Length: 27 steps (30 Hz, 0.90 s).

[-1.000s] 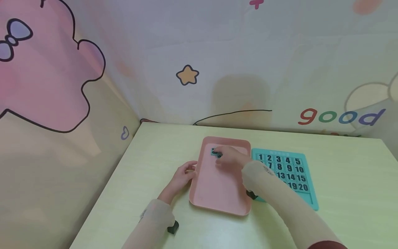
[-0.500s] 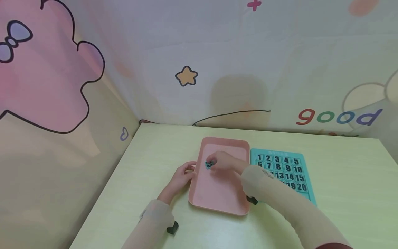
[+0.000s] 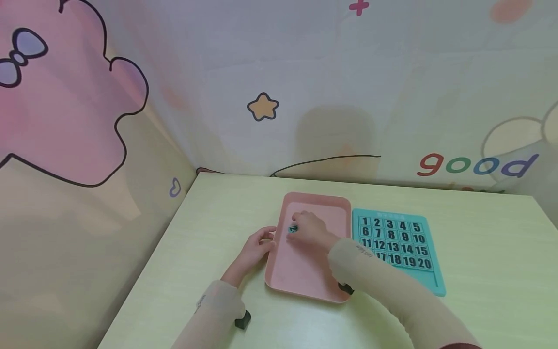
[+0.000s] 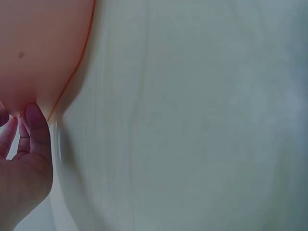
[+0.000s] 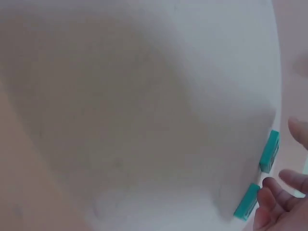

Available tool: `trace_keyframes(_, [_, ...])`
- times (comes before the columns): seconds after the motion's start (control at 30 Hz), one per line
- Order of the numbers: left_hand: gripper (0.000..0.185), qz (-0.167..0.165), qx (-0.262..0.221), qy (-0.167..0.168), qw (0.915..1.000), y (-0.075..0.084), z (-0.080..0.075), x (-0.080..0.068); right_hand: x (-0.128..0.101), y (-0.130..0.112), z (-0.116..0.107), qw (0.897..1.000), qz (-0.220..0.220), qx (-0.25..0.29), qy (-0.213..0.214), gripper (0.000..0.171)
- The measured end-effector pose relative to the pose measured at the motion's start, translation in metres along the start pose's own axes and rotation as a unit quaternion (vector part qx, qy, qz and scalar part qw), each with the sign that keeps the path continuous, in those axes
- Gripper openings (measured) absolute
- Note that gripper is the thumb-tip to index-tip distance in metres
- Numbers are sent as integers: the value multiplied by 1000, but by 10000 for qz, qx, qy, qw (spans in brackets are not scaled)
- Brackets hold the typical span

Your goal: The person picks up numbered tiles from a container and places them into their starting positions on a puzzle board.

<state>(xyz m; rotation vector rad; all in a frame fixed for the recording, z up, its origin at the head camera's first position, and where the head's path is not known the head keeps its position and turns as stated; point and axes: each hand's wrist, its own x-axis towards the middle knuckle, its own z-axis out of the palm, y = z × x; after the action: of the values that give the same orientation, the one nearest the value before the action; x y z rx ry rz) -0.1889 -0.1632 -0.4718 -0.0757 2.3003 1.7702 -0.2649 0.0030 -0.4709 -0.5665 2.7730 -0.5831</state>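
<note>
Right hand [image 3: 310, 230] pinches small teal number tile [image 3: 293, 229] over pink tray [image 3: 305, 271]; right wrist view shows two teal pieces [image 5: 260, 180] at fingertips. Left hand [image 3: 257, 245], fingers curled on tray's left rim, steadies it. Advice: keep grip light, lift tile straight up. Number board [image 3: 398, 245] beside tray reads 1–20; wall reads "good" [image 3: 477, 165].

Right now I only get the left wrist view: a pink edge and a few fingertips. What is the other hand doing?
Observer: The right hand is over the pink tray, pinching something small and teal.
Operator: Just one piece?
Observer: The right wrist view shows two by the fingertips, both edge-on: a teal tile and a second tile.
Operator: Anything else on the table?
Observer: A teal number board lies right of the tray, with numbers up to 20.
</note>
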Motion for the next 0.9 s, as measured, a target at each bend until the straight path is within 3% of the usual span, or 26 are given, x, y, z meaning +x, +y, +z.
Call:
trace_keyframes(0.3, [41, -32, 48, -37, 10000, 0, 0, 0, 1, 1, 4, 9987, 383, -251, 201, 27])
trace_keyframes(0.6, [42, -73, 65, 2, 10000, 2, 1, 1, 2, 5, 1, 9991, 330, -164, 189, 10])
trace_keyframes(0.73, [42, 6, 57, 19, 10000, 2, 1, 0, 0, 6, -5, 9996, 197, 16, 215, 18])
trace_keyframes(0.9, [41, 38, 75, 47, 10000, 2, 1, 0, -4, 4, -17, 9979, -73, 619, 175, 27])
